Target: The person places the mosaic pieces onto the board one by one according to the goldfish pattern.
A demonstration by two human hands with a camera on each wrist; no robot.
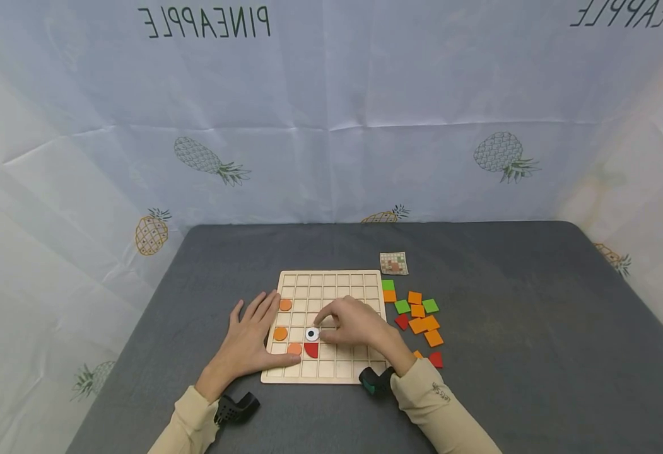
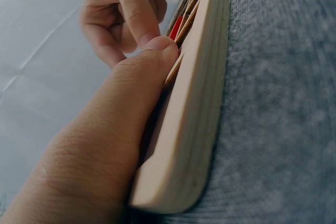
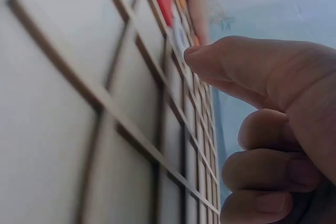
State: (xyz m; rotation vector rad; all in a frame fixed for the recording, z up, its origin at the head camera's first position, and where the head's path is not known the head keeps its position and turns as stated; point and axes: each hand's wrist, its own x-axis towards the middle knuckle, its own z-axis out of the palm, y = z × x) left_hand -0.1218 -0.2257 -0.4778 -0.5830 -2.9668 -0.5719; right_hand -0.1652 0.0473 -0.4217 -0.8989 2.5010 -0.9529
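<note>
A pale wooden grid board (image 1: 337, 372) lies on the table. My left hand (image 1: 250, 343) rests along its left edge with fingers extended, the thumb lying over the lower left cells. Beside that thumb is an orange piece (image 1: 294, 348), partly covered. My right hand (image 1: 355, 323) is over the middle of the board, thumb and index finger bent and apart near a white disc with a black dot (image 1: 311, 334). Whether they touch the disc is unclear. The disc sits just above a red quarter-round piece (image 1: 311, 350). Two orange discs (image 1: 281, 333) occupy cells at the left.
Loose orange tiles (image 1: 424, 324), green tiles (image 1: 430, 306) and red pieces (image 1: 436, 359) lie right of the board. A small pattern card (image 1: 393, 263) is at its upper right corner. The dark table (image 1: 524, 328) meets a pineapple-print cloth (image 1: 331, 170) behind.
</note>
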